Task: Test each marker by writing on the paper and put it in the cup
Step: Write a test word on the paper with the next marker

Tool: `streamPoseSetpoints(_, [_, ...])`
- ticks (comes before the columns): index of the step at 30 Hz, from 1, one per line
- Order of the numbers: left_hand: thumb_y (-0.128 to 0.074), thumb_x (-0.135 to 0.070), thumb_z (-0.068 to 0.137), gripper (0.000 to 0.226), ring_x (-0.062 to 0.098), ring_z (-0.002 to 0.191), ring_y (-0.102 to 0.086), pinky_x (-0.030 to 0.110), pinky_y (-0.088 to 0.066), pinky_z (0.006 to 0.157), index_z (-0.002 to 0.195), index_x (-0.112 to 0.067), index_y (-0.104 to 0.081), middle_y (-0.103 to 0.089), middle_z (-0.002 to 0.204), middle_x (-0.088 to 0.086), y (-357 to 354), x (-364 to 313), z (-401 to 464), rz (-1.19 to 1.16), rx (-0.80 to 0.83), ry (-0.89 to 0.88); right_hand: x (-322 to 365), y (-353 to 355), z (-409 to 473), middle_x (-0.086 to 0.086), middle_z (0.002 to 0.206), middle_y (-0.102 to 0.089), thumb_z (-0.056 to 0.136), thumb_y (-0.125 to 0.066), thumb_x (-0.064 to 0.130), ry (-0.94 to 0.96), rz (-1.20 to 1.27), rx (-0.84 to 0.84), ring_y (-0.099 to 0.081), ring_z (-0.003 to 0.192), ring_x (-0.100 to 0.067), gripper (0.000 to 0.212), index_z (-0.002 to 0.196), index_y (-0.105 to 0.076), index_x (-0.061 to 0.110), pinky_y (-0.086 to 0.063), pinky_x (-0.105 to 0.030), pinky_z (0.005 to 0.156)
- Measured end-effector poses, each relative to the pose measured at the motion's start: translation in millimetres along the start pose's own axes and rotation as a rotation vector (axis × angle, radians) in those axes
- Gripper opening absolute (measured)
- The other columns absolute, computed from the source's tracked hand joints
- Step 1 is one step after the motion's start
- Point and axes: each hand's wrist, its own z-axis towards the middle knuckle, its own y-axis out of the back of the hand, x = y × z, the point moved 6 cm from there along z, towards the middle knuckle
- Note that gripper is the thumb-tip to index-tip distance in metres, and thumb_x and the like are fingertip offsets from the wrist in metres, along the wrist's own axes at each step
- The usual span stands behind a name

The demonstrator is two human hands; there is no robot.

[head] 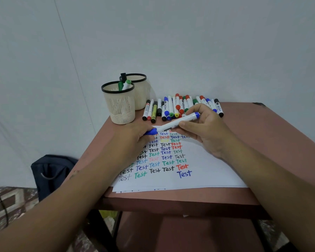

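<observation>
A white marker with blue ends (173,124) is held level above the top of the paper (204,171). My right hand (205,130) grips its barrel, and my left hand (135,135) pinches the blue cap at its left end. The paper carries rows of the word "Test" in black, blue, green and red; a blue one sits lowest on the right. Two cream mesh cups with black rims stand at the table's far left: the near cup (119,104) holds green markers, the far cup (141,91) a black one. A pile of markers (180,108) lies against the wall.
The reddish-brown table (262,135) is small, with edges close on the left and front. A dark bag (51,173) sits on the patterned floor at the left, next to a black cable (0,199). A pale wall stands right behind the table.
</observation>
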Motion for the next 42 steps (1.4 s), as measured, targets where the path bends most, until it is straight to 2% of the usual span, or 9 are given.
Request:
streamPoseSetpoints(6, [-0.055,-0.024,0.102,0.017,0.005,0.078,-0.049,0.02,-0.034,0.064,0.112,-0.021,-0.068,-0.056,0.084,-0.012,-1.0,-3.0,-1.0,0.054,0.018,-0.054,0.4,-4.8,-5.7,-0.017,0.086,-0.072,0.086,-0.071,-0.011,-0.008,-0.168,0.033,-0.077,0.092,-0.037,0.026,0.095,-0.053,0.005,-0.065,-0.034,0.08])
streamPoseSetpoints(13, [-0.051,-0.016,0.103,0.014,0.003,0.076,-0.042,0.016,-0.029,0.064,0.106,-0.018,-0.064,-0.045,0.079,-0.018,6.8,-9.1,-4.0,0.092,-0.027,-0.06,2.1,-8.2,-5.5,-0.019,0.087,-0.072,0.083,-0.077,-0.008,0.068,-0.3,0.055,-0.078,0.09,-0.032,0.028,0.088,-0.052,0.005,-0.064,-0.032,0.076])
streamPoseSetpoints(20, [-0.049,-0.013,0.103,0.015,0.007,0.077,-0.039,0.015,-0.027,0.064,0.103,-0.022,-0.061,-0.043,0.081,-0.018,7.9,-7.1,-4.9,0.111,-0.023,-0.047,6.9,-12.3,-9.2,-0.017,0.091,-0.071,0.08,-0.085,0.002,0.173,-0.535,0.029,-0.074,0.077,-0.006,0.03,0.084,-0.055,0.003,-0.051,-0.013,0.06])
streamPoseSetpoints(27, [-0.057,-0.014,0.1,0.016,0.011,0.085,-0.05,0.033,-0.045,0.072,0.109,-0.017,-0.07,-0.062,0.091,-0.007,9.9,-13.6,-5.0,0.047,-0.053,-0.158,-2.8,-24.4,-7.3,0.003,0.073,-0.065,0.082,-0.084,0.02,0.298,-1.095,0.102,-0.06,0.068,-0.014,0.029,0.072,-0.058,0.022,-0.051,-0.032,0.06])
streamPoseSetpoints(30, [-0.058,-0.027,0.1,0.025,0.008,0.099,-0.052,0.033,-0.047,0.085,0.124,-0.026,-0.064,-0.064,0.106,-0.011,11.2,-6.1,-4.9,-0.005,-0.07,-0.054,4.0,-30.4,0.7,0.01,0.086,-0.064,0.087,-0.079,0.029,0.329,-1.2,0.155,-0.057,0.076,-0.005,0.023,0.102,-0.063,0.035,-0.046,-0.024,0.066])
streamPoseSetpoints(33, [-0.061,-0.05,0.094,0.054,0.006,0.109,-0.049,0.028,-0.042,0.089,0.143,-0.036,-0.042,-0.059,0.117,-0.016,7.6,7.0,-2.6,-0.003,-0.063,0.131,14.5,-28.5,18.6,0.007,0.094,-0.051,0.095,-0.07,0.039,0.287,-1.441,0.177,-0.056,0.084,-0.013,0.054,0.142,-0.046,0.054,-0.05,-0.029,0.075])
streamPoseSetpoints(37, [-0.06,-0.067,0.086,0.075,0.013,0.134,-0.041,0.037,-0.042,0.106,0.148,-0.033,-0.035,-0.046,0.147,-0.009,2.1,26.6,-1.4,0.057,-0.034,0.321,36.1,-30.1,51.5,0.0,0.101,-0.059,0.103,-0.06,0.032,0.273,-1.432,0.146,-0.061,0.088,-0.023,0.064,0.152,-0.029,0.06,-0.054,-0.04,0.084])
streamPoseSetpoints(39, [-0.059,-0.072,0.084,0.072,0.014,0.131,-0.044,0.039,-0.044,0.104,0.142,-0.034,-0.043,-0.047,0.146,-0.008,-0.9,31.0,-1.2,0.093,0.017,0.357,49.2,-38.6,67.5,0.001,0.116,-0.062,0.104,-0.059,0.028,0.31,-1.392,0.147,-0.063,0.084,-0.018,0.073,0.155,-0.017,0.06,-0.053,-0.036,0.083])
streamPoseSetpoints(42, [-0.057,-0.076,0.082,0.059,0.01,0.101,-0.054,0.036,-0.053,0.088,0.123,-0.034,-0.054,-0.059,0.119,-0.01,-1.6,32.2,0.1,0.101,0.061,0.382,72.0,-61.2,86.4,0.002,0.117,-0.061,0.102,-0.062,0.022,0.425,-1.277,0.125,-0.066,0.074,-0.015,0.081,0.158,-0.013,0.055,-0.055,-0.028,0.079])
